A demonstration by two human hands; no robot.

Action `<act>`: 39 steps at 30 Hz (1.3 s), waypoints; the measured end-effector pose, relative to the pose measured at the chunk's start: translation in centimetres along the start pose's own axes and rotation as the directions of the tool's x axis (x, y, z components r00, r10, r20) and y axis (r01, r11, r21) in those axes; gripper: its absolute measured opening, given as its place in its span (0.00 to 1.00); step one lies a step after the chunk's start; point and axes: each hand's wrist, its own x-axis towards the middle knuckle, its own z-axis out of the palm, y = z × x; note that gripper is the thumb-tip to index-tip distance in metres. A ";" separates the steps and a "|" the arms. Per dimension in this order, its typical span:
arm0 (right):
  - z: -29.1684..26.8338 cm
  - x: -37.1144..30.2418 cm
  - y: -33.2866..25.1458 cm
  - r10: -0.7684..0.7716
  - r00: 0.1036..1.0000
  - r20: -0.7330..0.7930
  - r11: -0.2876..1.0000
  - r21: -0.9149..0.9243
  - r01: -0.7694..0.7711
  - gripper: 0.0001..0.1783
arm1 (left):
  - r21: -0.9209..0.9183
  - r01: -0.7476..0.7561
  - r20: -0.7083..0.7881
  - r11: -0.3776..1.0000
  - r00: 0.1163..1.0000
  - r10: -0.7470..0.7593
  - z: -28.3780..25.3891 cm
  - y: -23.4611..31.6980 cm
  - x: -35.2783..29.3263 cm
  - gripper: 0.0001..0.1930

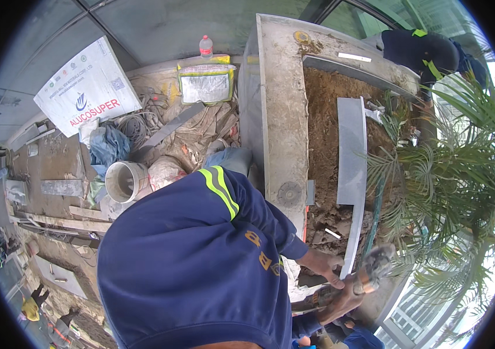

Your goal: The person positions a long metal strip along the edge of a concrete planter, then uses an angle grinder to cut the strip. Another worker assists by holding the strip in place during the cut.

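Note:
My left hand is at the near end of a long grey sheet strip, its thumb and a finger on either side of the narrow end. Below it, my right hand wraps round a dusty power tool that looks like an angle grinder. The tool's grey head points up and right, close to the strip's end. Most of its body is hidden behind my hand. The strip lies lengthwise over brown soil, wide at its far part and narrow near my hands.
A concrete planter rim frames the soil; palm fronds crowd the right. A person bends over the far corner, another is below. At left are a bucket, a white board, a bag and a bottle.

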 end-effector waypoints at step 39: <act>43.7 1.4 -20.0 0.075 0.759 0.647 0.719 -0.563 0.408 0.37 | -0.650 -0.592 -0.699 0.476 0.712 -0.070 -41.1 8.6 -23.8 0.26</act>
